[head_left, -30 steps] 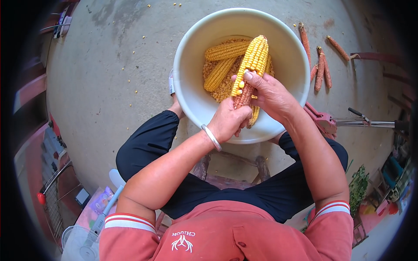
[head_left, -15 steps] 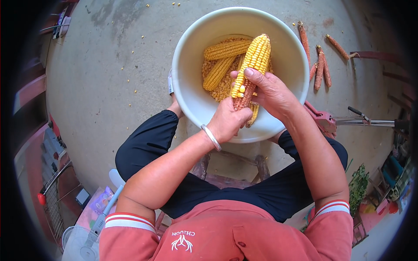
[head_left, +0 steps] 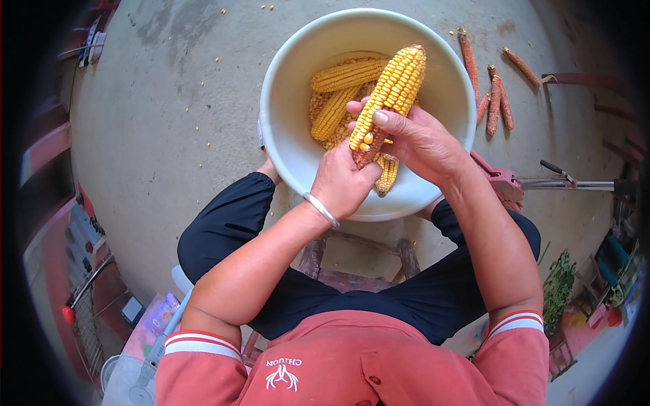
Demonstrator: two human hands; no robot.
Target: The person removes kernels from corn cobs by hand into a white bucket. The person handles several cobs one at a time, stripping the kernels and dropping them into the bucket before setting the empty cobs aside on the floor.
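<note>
A yellow ear of corn is tilted over a large pale tub, its lower end partly stripped to the reddish cob. My left hand, with a silver bangle at the wrist, is wrapped round that lower end. Around the ear's middle are the fingers of my right hand, the thumb pressed on the kernels at the edge of the bared patch. A few loose kernels sit on the bare cob. Below, more corn ears lie in the tub on shelled kernels, partly hidden by my hands.
Stripped cobs lie on the concrete floor right of the tub, and stray kernels dot the floor. A pink metal piece with a rod stands at the right. A white fan is at lower left, a green plant at lower right.
The ear has tilted a little further to the right, and both hands have shifted slightly up with it. The whole view has moved slightly.
</note>
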